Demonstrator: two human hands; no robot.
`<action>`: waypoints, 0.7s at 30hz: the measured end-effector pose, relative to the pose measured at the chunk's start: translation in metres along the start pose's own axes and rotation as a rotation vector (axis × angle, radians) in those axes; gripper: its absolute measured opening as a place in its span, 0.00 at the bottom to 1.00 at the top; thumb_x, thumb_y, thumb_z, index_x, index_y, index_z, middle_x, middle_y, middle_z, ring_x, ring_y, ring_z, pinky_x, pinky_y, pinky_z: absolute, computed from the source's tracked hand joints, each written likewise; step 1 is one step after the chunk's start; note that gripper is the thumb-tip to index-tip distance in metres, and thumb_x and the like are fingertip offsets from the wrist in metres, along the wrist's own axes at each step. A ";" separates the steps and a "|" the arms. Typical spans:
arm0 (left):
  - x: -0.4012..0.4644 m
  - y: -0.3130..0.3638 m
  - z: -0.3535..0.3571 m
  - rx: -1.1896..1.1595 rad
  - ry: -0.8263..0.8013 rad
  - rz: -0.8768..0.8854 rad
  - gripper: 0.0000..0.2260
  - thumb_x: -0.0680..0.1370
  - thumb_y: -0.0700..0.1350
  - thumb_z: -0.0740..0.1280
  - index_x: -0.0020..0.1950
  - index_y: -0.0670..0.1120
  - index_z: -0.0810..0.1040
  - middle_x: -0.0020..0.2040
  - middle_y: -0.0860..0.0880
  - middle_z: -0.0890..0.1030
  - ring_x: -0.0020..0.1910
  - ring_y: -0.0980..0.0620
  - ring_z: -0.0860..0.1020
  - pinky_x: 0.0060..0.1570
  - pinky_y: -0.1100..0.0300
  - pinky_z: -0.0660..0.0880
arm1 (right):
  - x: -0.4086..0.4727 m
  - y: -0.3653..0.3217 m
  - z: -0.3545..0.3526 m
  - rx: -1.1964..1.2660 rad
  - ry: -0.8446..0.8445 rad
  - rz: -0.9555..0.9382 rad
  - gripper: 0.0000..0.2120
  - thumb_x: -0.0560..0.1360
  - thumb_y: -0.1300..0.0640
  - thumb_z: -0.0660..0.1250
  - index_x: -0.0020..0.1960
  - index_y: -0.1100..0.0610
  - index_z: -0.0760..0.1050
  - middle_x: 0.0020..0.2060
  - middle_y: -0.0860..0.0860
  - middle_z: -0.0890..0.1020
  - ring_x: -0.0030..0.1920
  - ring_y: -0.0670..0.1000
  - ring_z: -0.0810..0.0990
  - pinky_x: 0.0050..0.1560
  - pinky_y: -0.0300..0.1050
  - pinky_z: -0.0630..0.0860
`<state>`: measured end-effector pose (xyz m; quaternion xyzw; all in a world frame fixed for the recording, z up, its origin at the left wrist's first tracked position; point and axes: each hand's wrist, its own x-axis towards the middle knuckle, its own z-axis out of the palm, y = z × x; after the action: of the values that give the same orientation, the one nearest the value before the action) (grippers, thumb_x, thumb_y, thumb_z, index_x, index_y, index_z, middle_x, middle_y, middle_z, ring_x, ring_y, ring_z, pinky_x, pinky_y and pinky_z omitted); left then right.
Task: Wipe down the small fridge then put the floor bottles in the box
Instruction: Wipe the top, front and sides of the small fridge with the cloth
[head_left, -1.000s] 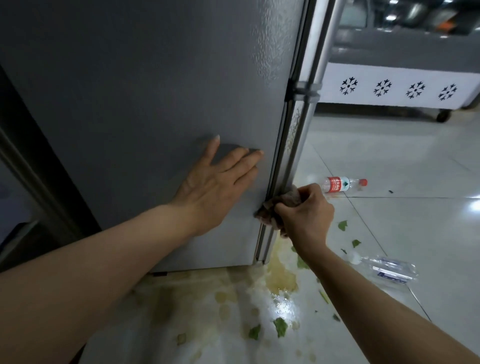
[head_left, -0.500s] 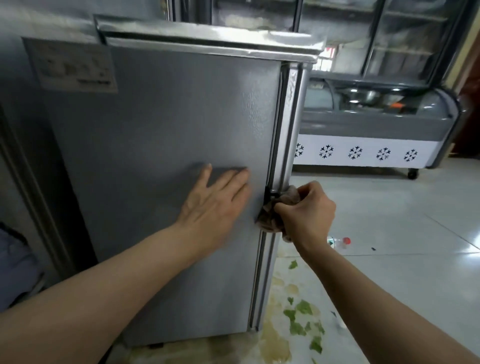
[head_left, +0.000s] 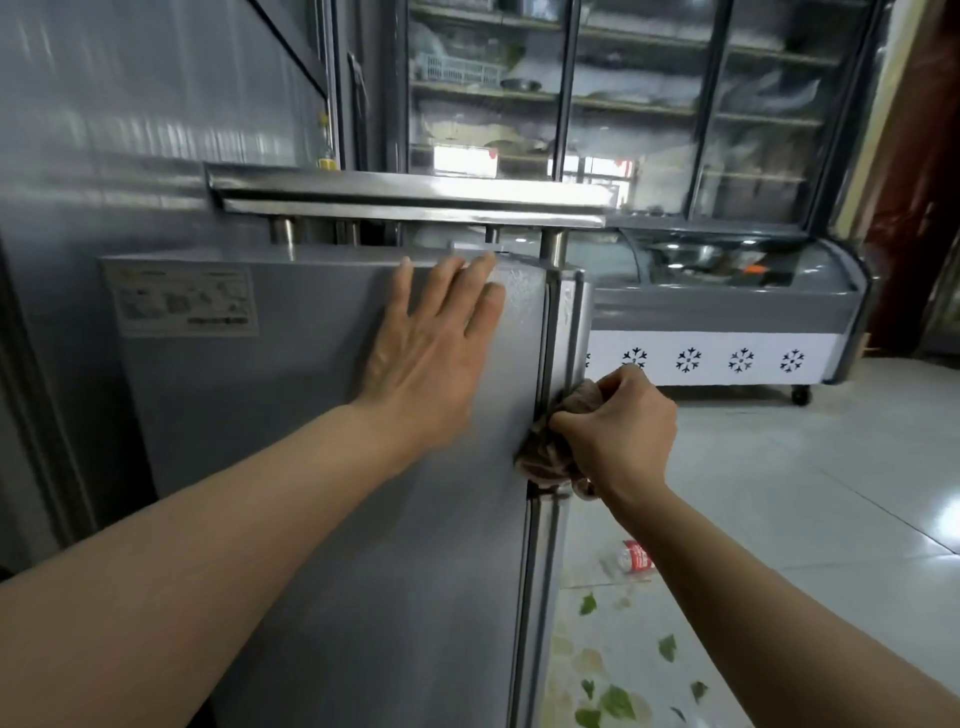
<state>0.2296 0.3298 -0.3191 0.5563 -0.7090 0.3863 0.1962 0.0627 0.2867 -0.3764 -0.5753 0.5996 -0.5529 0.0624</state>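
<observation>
Head view, one frame, contents as follows: small grey fridge (head_left: 322, 467) at centre-left, side panel facing the camera, a faded label (head_left: 187, 300) stuck near its upper left corner; door edge and seal run down the right side of the panel. Left hand (head_left: 431, 353) lies flat on the upper part of the side panel, fingers straight and slightly spread, fingertips reaching the top edge, holding nothing. Right hand (head_left: 618, 431) is curled round a bunched brown cloth (head_left: 548, 457), pressing it against the front corner of the fridge at the door seam, about halfway down the visible height. Steel shelf (head_left: 410, 200) on short round posts sits just above the fridge top. Plastic bottle with red label (head_left: 635, 557) lies on its side on the tiled floor (head_left: 810, 499), near the fridge's front and partly hidden behind the right forearm; its cap end cannot be made out. Green leaf scraps (head_left: 615, 701) and yellowish stains lie scattered on the floor beside the fridge base, nearer the camera than the bottle. Chest freezer (head_left: 727, 332) with snowflake marks along its white lower band stands on castors behind, well apart from the fridge. Glass-door display cabinet (head_left: 623, 104) with shelves fills the background above the freezer; its contents are too blurred to list.
</observation>
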 end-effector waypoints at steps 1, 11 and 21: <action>0.004 -0.002 -0.001 0.007 -0.008 -0.019 0.33 0.70 0.40 0.64 0.73 0.43 0.56 0.76 0.44 0.54 0.74 0.43 0.53 0.71 0.40 0.45 | 0.005 -0.006 -0.003 -0.008 0.007 -0.014 0.16 0.59 0.58 0.75 0.43 0.58 0.73 0.31 0.44 0.72 0.35 0.49 0.73 0.33 0.43 0.70; 0.026 0.007 -0.005 -0.105 0.044 -0.146 0.20 0.67 0.39 0.64 0.59 0.43 0.70 0.53 0.44 0.74 0.51 0.43 0.71 0.54 0.48 0.66 | 0.025 -0.035 -0.016 0.059 -0.010 0.004 0.16 0.59 0.59 0.74 0.41 0.57 0.70 0.32 0.47 0.75 0.34 0.56 0.79 0.30 0.56 0.79; 0.036 -0.002 -0.032 -0.157 -0.222 -0.106 0.23 0.64 0.38 0.62 0.60 0.40 0.73 0.55 0.42 0.77 0.50 0.42 0.76 0.54 0.44 0.72 | 0.060 -0.089 -0.049 -0.018 -0.094 0.101 0.14 0.60 0.60 0.75 0.42 0.58 0.73 0.32 0.45 0.76 0.34 0.47 0.77 0.34 0.51 0.79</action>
<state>0.2156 0.3314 -0.2728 0.6152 -0.7241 0.2547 0.1795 0.0626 0.2942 -0.2586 -0.5699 0.6294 -0.5160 0.1130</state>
